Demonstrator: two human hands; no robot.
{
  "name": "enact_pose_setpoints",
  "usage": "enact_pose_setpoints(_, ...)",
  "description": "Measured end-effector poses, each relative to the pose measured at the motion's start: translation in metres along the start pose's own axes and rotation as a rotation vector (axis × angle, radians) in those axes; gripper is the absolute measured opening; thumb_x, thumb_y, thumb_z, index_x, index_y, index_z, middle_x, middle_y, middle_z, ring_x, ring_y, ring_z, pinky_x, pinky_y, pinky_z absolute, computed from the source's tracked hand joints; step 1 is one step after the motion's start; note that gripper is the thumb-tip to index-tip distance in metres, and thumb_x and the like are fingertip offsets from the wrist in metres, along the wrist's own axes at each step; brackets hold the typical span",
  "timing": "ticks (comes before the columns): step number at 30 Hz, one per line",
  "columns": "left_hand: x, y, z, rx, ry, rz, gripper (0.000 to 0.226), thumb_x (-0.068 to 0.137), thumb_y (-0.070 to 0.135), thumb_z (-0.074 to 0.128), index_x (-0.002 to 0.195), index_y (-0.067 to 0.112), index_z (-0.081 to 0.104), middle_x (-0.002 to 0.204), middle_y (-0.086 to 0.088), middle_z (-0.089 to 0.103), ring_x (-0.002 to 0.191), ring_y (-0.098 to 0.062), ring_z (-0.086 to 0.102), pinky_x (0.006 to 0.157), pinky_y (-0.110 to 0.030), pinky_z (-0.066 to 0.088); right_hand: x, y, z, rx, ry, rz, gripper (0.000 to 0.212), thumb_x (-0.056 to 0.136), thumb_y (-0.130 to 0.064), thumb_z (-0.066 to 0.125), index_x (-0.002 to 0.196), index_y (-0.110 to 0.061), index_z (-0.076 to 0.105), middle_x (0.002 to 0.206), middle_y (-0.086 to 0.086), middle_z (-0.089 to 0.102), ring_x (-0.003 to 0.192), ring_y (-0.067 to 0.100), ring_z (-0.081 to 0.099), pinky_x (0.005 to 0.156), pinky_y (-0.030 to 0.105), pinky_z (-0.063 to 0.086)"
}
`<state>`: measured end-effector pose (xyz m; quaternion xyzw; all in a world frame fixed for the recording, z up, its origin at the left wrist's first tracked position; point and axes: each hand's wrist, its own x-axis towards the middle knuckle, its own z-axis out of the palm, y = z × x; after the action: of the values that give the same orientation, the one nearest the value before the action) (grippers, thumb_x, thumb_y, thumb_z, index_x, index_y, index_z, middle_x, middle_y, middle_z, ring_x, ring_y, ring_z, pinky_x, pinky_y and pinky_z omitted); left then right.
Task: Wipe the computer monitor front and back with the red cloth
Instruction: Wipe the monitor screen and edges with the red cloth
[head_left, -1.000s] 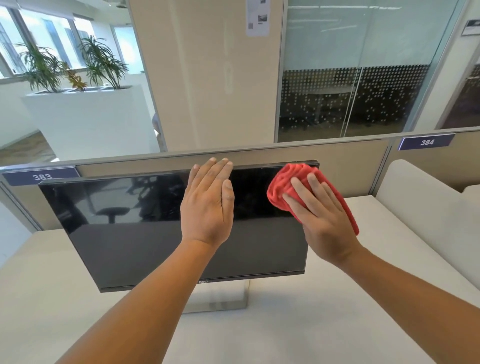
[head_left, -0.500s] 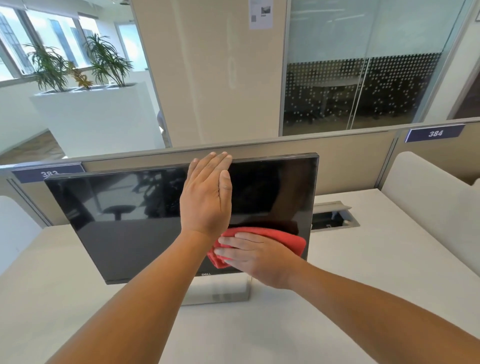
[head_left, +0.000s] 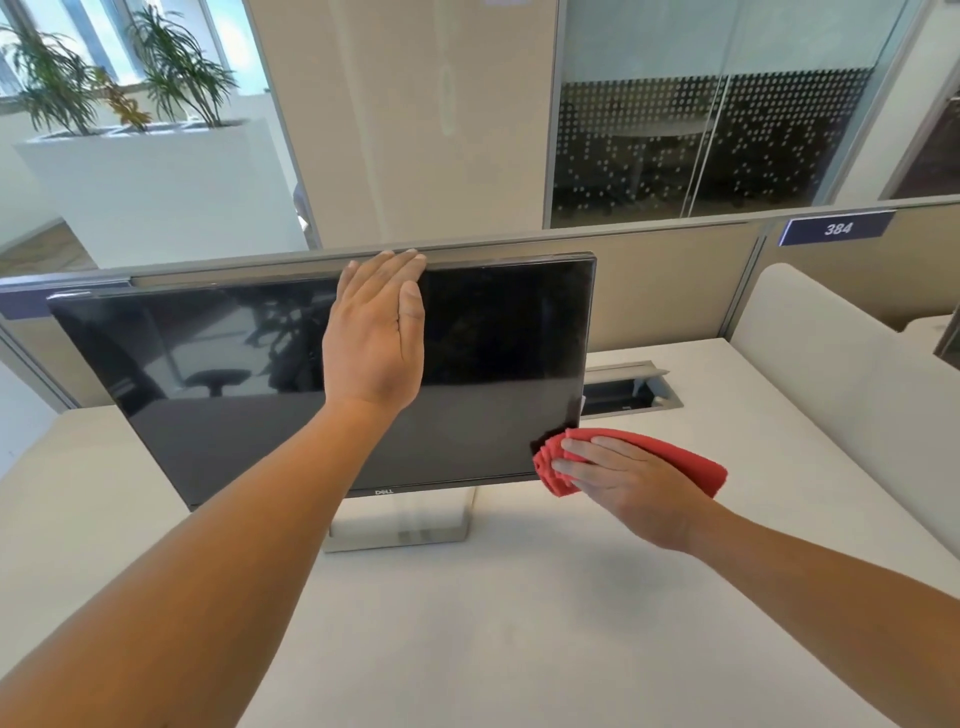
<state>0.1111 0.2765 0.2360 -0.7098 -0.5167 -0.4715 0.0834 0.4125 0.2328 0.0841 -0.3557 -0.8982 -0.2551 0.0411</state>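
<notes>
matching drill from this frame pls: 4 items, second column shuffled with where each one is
Column 1
1. left hand
2. red cloth
3. cable hatch
4. potted plants

Column 2
A. set into the desk, right of the monitor, lid raised
B. flat on the screen, fingertips at the top edge
C. far left, in a white planter by the window
D. under the right hand, at the screen's lower right corner

Pairs: 1-B, 2-D, 3-A, 4-C

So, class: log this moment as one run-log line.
left hand: flat on monitor | right hand: presses red cloth at lower right corner | back: unseen
</notes>
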Motion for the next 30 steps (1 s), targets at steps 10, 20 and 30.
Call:
enact_pose_setpoints(10, 0.001, -0.001, -0.006, 0.009, -0.052, -0.014, 0.048, 0.107, 0.029, 0.022, 0.137, 0.015, 0.057, 0.142, 0.001, 0.056, 0.139, -0.015, 0.040, 0.122, -0.038, 0.021, 0.107, 0.090, -0.103, -0.004, 0.612, 0.198, 0.038, 0.106, -0.006, 0.039, 0.140, -0.010, 0.054, 0.154, 0.013, 0.040, 0.147, 0.034, 0.027, 0.121, 0.046, 0.025)
enact_pose_setpoints(20, 0.003, -0.002, -0.003, 0.010, -0.058, -0.035, 0.046, 0.108, 0.029, 0.024, 0.137, 0.017, 0.057, 0.141, 0.002, 0.056, 0.138, -0.014, 0.041, 0.121, -0.038, 0.024, 0.062, 0.039, -0.019, 0.060, 0.471, 0.054, 0.050, 0.101, 0.003, 0.041, 0.147, -0.015, 0.044, 0.156, 0.002, 0.036, 0.149, 0.027, 0.027, 0.123, 0.042, 0.020)
enact_pose_setpoints(30, -0.001, -0.002, -0.007, 0.026, -0.062, -0.006, 0.045, 0.108, 0.026, 0.025, 0.137, 0.016, 0.058, 0.141, 0.001, 0.057, 0.138, -0.016, 0.042, 0.121, -0.035, 0.022, 0.010, -0.039, 0.041, 0.197, -0.065, -0.060, 0.074, 0.069, -0.007, 0.086, 0.135, -0.025, 0.060, 0.144, -0.009, 0.055, 0.137, 0.015, 0.047, 0.121, 0.032, 0.014)
